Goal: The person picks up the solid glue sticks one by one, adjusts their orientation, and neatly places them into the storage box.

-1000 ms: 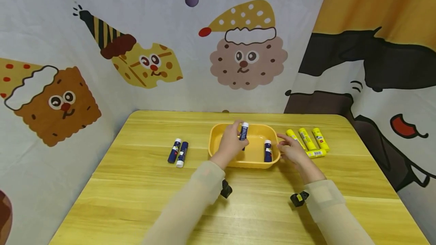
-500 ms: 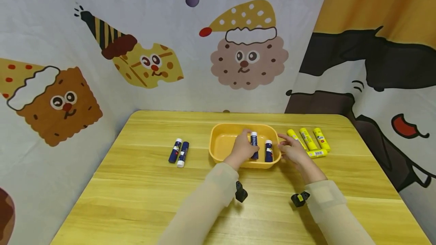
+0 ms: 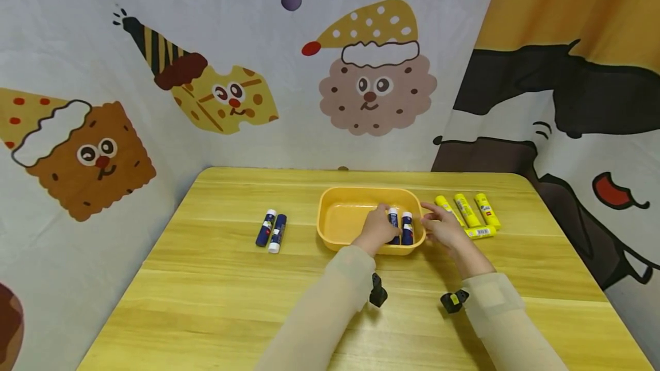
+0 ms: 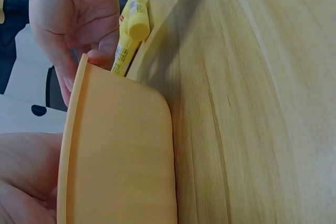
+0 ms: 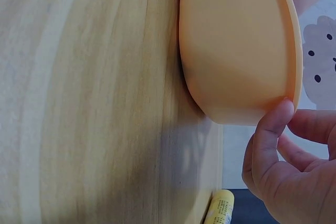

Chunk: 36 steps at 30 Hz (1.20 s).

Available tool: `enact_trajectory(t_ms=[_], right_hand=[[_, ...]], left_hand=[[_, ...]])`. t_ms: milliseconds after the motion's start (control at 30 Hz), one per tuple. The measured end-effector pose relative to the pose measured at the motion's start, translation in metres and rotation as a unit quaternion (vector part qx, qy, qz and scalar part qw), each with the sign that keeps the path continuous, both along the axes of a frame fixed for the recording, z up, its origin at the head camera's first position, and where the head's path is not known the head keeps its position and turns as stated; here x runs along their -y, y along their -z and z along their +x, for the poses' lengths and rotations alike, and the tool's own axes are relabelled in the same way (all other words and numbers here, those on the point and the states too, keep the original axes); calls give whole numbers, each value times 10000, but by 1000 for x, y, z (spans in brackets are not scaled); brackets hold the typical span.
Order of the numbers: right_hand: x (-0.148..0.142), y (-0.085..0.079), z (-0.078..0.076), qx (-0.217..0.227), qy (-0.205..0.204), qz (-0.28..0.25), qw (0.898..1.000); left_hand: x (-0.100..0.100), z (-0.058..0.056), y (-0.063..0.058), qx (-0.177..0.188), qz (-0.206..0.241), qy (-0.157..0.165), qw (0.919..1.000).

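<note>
A blue glue stick (image 3: pixel 393 219) is gripped by the left hand (image 3: pixel 375 228) inside the orange box (image 3: pixel 342 219), toward three o'clock from the box's middle. A second blue stick (image 3: pixel 407 231) is found just beside it, farther toward three o'clock. The white caps of both are pointed toward twelve, probably so that a neat row is made. Whether the box floor is touched by the gripped stick cannot be told.

The box corner is pinched by the right hand (image 3: pixel 444 227) at three o'clock, with the thumb laid on the outer wall and a finger at the rim; the box is likely steadied this way against nudges. Two loose blue sticks (image 3: pixel 277 233) are laid side by side on the bench (image 3: pixel 206 302) at nine o'clock, their caps turned opposite ways. Four yellow sticks (image 3: pixel 466 210) are grouped at three o'clock, beyond the right hand. The colours seem to be kept apart on purpose, within easy reach.

The left forearm is brought in from seven o'clock, its fingers curled down around the stick; the right forearm is angled in from five.
</note>
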State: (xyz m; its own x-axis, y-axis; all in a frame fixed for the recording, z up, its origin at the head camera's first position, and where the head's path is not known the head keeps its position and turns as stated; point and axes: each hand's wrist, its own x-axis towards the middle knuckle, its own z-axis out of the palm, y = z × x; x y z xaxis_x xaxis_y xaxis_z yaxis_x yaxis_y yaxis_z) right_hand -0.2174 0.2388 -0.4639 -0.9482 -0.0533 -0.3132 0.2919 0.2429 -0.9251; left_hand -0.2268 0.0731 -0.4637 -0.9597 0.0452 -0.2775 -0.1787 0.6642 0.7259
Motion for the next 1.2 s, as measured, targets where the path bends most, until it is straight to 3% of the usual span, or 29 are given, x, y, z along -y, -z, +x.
enact_trajectory(t_ms=[233,833,1200], right_hand=[[0,-1,1,-25,-56,66,10000],[0,0,1,-84,-77,74,9999],[1,0,1,-81,-24,29,10000]], left_hand=[[-4,-3,2,161,7,81,9998],[2,-3,6,339,548,311,9974],[4,-6,5,455,447,527,9966]])
